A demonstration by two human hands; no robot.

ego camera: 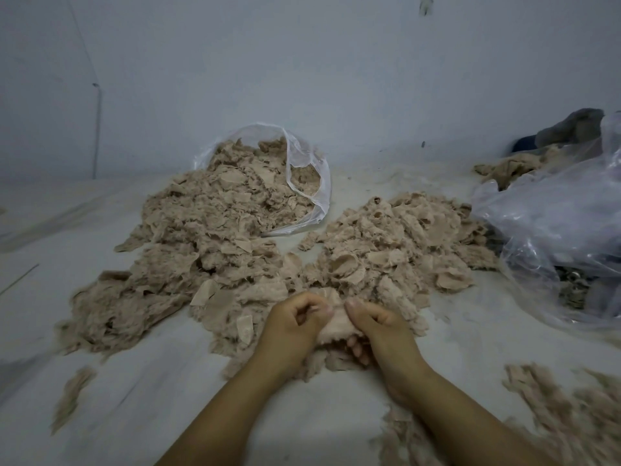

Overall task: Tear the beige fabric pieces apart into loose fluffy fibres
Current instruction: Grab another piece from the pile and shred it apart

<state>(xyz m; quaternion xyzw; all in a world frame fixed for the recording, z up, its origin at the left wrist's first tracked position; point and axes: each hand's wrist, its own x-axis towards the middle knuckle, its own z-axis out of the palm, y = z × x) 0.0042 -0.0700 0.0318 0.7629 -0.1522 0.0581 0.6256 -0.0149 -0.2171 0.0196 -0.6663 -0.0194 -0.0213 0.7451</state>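
Observation:
Both hands hold one beige fabric piece [336, 322] low in the middle of the view. My left hand [295, 322] pinches its left edge with curled fingers. My right hand [376, 327] grips its right edge, thumb on top and fingers underneath. Behind them a broad heap of beige fabric pieces [396, 243] spreads over the pale floor. A second, fluffier heap [201, 237] spills leftward out of a clear plastic bag [307, 169].
A large crumpled clear plastic bag [551, 230] lies at the right, with grey cloth [571, 127] behind it. Loose fluffy fibres [564, 408] sit at the lower right and a small tuft [72, 395] at the lower left. A pale wall [302, 62] closes the back.

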